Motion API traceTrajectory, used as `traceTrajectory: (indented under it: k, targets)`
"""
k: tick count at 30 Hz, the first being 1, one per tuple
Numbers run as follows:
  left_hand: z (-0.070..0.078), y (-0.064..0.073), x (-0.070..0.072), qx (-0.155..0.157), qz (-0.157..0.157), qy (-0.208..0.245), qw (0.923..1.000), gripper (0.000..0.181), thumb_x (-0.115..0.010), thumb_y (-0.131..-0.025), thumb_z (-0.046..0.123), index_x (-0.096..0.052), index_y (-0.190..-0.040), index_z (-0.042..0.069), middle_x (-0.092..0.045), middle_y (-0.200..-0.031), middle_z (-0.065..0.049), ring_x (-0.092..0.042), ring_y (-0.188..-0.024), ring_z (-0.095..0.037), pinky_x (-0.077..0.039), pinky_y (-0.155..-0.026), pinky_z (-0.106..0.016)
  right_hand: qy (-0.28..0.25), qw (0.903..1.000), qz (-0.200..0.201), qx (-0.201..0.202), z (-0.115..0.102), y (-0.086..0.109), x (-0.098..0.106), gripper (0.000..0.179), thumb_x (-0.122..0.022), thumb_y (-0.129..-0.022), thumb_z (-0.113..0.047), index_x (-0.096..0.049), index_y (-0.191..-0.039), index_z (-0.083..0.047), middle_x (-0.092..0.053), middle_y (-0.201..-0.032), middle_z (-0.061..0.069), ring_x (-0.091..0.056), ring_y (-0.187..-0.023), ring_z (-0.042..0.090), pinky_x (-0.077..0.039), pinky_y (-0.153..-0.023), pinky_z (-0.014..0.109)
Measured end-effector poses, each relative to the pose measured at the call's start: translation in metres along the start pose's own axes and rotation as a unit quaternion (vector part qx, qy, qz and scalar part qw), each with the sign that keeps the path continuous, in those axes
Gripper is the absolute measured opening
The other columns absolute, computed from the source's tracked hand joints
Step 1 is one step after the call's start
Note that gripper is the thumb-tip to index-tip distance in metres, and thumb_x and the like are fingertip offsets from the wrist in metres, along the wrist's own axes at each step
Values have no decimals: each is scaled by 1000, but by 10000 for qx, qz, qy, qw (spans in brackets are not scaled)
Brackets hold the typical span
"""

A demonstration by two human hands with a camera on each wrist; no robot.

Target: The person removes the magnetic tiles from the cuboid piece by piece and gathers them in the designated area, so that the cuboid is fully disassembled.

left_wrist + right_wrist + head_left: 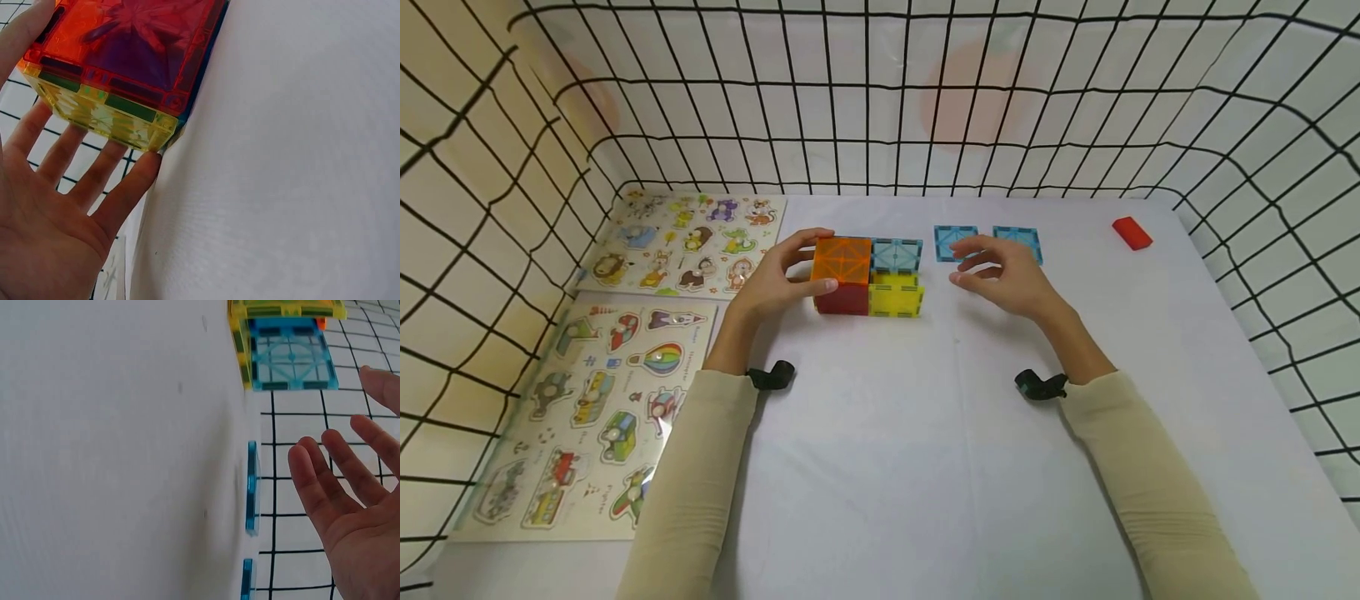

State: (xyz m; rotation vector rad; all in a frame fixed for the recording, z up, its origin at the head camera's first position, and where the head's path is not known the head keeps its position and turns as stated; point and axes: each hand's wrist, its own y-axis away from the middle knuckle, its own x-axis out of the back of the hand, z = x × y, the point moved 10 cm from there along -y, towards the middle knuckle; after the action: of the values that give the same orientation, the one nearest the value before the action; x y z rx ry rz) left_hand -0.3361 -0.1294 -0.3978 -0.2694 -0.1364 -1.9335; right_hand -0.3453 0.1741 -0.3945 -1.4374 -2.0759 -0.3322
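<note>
We are seeing the left hand [778, 279] gripping the tile box [842, 268] on the white table [880, 467], some fingertips hiding behind it; the right hand [1009, 279], fingers loosely parted, is partly covering 1 of 2 blue tiles [945, 239].

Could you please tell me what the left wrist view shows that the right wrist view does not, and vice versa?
Only left wrist: the left hand holding the tile build, the build's red side, and a sliver of what looks like a picture board.

Only right wrist: the right hand, holding nothing, and two loose blue tiles, one cut off by the frame.

Both: part of the build, yellow tiles included, the white table and the black grid.
</note>
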Motion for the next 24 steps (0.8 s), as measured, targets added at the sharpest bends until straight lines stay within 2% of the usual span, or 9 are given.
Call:
traceTrajectory:
  k: [11, 24]
  targets:
    - [-1, -1, 0, 71, -2, -114, 9999, 71, -82, -86, 20, -50, -150, 23, -41, -157, -6, -42, -146, -32, -39, -120, -54, -275, 9980, -316, 463, -20, 4, -24, 47, -77, -93, -23, -64, -137, -10, -67, -130, 16, -68, -114, 26, -57, -100, 48]
    - [0, 0, 1, 102, 8, -98, 9999, 70, -82, -86, 21, -51, -148, 24, -41, -158, -4, -42, -145, -31, -39, -120, -55, -351, 9966, -614, 411, -29, 6, -44, 49, -76, -94, -21, -63, -139, -9, -67, -131, 15, -67, -115, 28, -57, -101, 51]
